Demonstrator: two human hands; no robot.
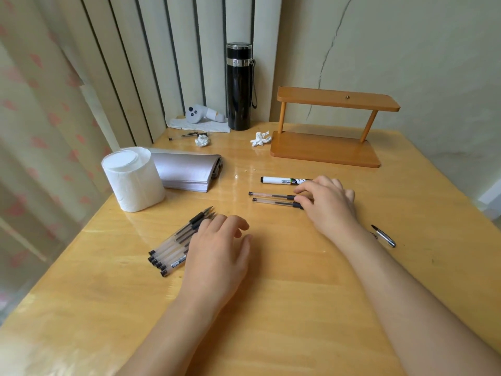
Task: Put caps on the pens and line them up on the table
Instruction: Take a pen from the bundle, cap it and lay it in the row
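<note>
Several clear gel pens (173,244) with bare tips lie bunched at the left of the wooden table (284,280). My left hand (219,248) rests on their right side, fingers spread over them. Two clear pens (271,199) lie side by side, parallel, in the middle, below a white marker (282,180). My right hand (328,202) covers the right ends of these pens, fingertips touching them. Whether caps sit under this hand is hidden. A silver and black pen (383,235) lies to the right of my right forearm.
A toilet paper roll (132,179) and a grey folded item (187,170) stand at the left. At the back are a black flask (238,86), a wooden shelf stand (330,131), two crumpled tissues (260,139), a white device (198,114) and a small pen (187,135).
</note>
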